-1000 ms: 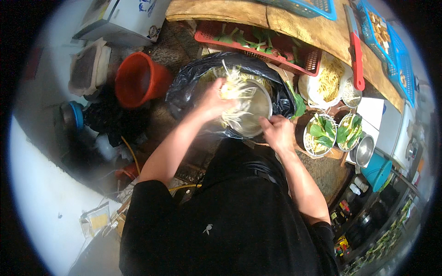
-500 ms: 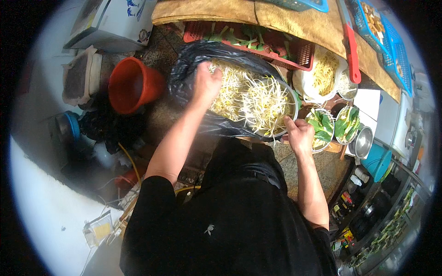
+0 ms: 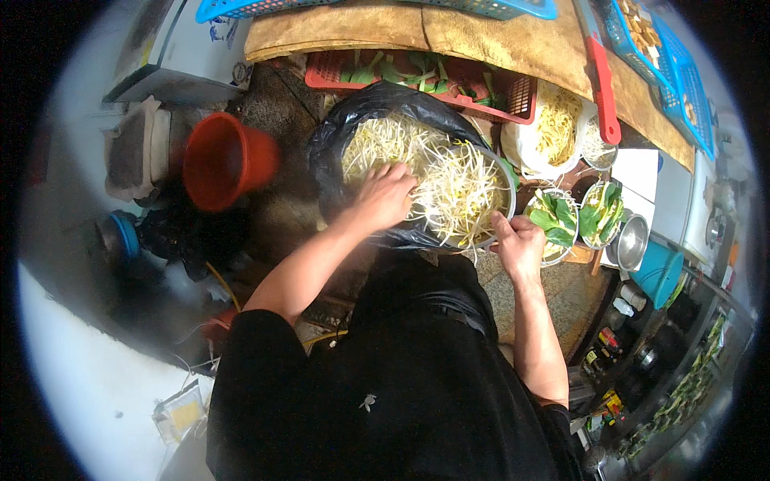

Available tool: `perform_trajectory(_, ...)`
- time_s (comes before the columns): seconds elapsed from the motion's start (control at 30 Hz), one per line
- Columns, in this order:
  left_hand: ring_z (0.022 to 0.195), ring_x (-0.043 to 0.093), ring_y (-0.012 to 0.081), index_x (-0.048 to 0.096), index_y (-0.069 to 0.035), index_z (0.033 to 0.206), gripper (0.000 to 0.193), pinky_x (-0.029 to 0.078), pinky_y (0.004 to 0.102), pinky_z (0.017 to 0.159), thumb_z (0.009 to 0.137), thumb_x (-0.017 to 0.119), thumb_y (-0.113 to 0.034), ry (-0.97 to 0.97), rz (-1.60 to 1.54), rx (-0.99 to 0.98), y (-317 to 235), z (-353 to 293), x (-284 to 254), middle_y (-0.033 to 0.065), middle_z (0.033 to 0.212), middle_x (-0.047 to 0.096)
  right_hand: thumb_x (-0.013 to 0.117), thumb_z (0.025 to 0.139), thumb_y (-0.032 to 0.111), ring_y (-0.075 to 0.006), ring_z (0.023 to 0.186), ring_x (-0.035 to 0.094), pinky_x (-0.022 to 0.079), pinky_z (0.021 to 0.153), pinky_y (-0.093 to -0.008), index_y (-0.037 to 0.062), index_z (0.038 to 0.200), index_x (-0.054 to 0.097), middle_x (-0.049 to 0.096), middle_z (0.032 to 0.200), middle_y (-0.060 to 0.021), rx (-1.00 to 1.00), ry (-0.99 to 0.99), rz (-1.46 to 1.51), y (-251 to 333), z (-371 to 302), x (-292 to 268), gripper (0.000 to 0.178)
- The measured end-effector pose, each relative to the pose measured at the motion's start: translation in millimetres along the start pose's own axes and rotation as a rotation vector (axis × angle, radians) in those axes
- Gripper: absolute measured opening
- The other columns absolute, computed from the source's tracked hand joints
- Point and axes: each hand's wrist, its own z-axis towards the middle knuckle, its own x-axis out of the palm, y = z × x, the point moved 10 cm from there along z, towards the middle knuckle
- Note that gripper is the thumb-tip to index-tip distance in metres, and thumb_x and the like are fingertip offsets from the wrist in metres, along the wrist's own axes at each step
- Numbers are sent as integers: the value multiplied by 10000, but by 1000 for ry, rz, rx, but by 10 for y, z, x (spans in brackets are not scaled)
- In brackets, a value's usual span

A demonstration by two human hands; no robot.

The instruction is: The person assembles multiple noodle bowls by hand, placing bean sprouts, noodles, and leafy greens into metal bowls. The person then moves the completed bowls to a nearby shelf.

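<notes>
A black plastic bag stands opened in front of me, full of pale bean sprouts. Inside its right part sits a round metal bowl heaped with more bean sprouts. My left hand is down in the sprouts where the bag's heap meets the bowl, back up, with its fingers curled into them; the fingertips are partly hidden. At the bowl's right rim my right hand grips the edge, thumb on top and the other fingers folded below.
Two bowls of green leaves and an empty metal bowl stand to the right. Beyond the bag are a red crate, a white container of yellowish sprouts and a wooden tabletop bearing a red-handled knife. An orange bucket stands left.
My left hand has moved right and nearer, from the bag's left side to beside the bowl. The bag's left edge has shifted inward. My right hand keeps its hold on the rim.
</notes>
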Motion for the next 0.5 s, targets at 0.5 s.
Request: perform_trajectory(0.5,1214,597,378,634,-116,1405,540,509,451,1075,881,724,-27,-567,-526,275,-423,-432,-645,191,1332,559,784,948,239,-173,548,686,596,529,-308,-93,719,709,703,683,-133,81,135,187,359,-11,520,411)
